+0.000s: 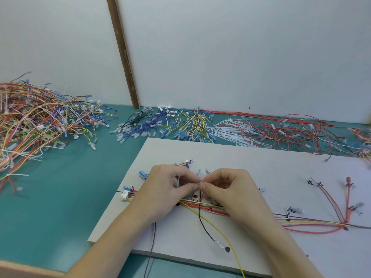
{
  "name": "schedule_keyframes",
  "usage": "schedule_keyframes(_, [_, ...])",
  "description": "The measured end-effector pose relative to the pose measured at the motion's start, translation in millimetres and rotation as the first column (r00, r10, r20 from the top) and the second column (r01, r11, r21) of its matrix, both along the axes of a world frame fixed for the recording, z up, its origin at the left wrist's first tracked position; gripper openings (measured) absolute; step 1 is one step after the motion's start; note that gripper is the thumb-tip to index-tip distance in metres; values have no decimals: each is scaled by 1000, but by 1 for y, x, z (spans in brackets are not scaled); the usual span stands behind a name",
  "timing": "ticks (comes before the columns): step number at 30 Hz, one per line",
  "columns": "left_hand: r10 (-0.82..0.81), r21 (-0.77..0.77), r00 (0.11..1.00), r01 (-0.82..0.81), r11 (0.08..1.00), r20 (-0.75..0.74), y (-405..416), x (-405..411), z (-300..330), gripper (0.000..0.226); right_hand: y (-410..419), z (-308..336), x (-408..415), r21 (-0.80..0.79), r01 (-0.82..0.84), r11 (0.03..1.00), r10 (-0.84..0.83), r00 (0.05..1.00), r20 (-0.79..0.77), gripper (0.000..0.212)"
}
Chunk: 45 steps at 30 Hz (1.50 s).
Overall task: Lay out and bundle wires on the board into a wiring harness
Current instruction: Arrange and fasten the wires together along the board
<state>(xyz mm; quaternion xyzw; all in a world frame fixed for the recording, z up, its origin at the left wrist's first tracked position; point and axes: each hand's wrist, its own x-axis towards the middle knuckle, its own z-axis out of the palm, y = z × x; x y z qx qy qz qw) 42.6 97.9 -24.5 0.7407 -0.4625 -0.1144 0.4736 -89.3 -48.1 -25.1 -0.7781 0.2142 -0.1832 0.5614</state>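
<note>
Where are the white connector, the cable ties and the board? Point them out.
white connector (pixel 124 194), head view, on its plastic body.
cable ties (pixel 224 131), head view, middle of the white pile.
board (pixel 251 157), head view, bare far part.

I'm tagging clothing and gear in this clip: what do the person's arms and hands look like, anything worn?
Both arms are bare up to the frame edge: no sleeves show. The left hand and right hand wear no gloves, and no rings, watch or wristband are visible. Fingernails look short and unpainted.
</note>
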Motion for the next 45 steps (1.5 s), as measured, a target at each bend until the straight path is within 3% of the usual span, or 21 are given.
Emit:
schedule_keyframes(6, [11, -14, 998, -11, 1000, 62, 2, -3, 1, 16, -1, 7, 1, 11, 12, 1000, -11, 998, -58, 14])
schedule_keyframes(17, [-6, 39, 1000, 5, 999, 24, 0, 1, 2, 5, -4, 26, 5, 40, -32, 999, 39, 976, -215, 23])
schedule_keyframes(22, [-14, 54, 1000, 15, 998, -26, -1, 3, 1, 8, 2, 22, 9, -98, -54, 994, 25, 961, -277, 22])
schedule_keyframes(24, [-8, 54, 999, 11, 998, -50, -1, 5, 0, 8, 4, 23, 11, -120, -51, 991, 16, 962, -273, 25])
schedule_keyframes(29, [5, 102, 999, -1, 995, -36, -1, 8, -2, 6, 5, 19, 11, 28, 33, 999, -26, 976, -216, 26])
schedule_keyframes(36, [-19, 73, 1000, 18, 997, 23, -2, 5, -1, 4, 3, 24, 11, -38, 23, 999, -30, 979, -200, 20])
schedule_keyframes(40, [-32, 145, 992, 14, 989, 119, -4, 5, 6, 6, 6, 25, 10, -190, 8, 982, -49, 975, -215, 19])
schedule_keyframes(45, [-39, 196, 988, 9, 981, 148, -5, 5, 9, 11, 9, 29, 9, -203, -16, 979, -35, 969, -245, 19])
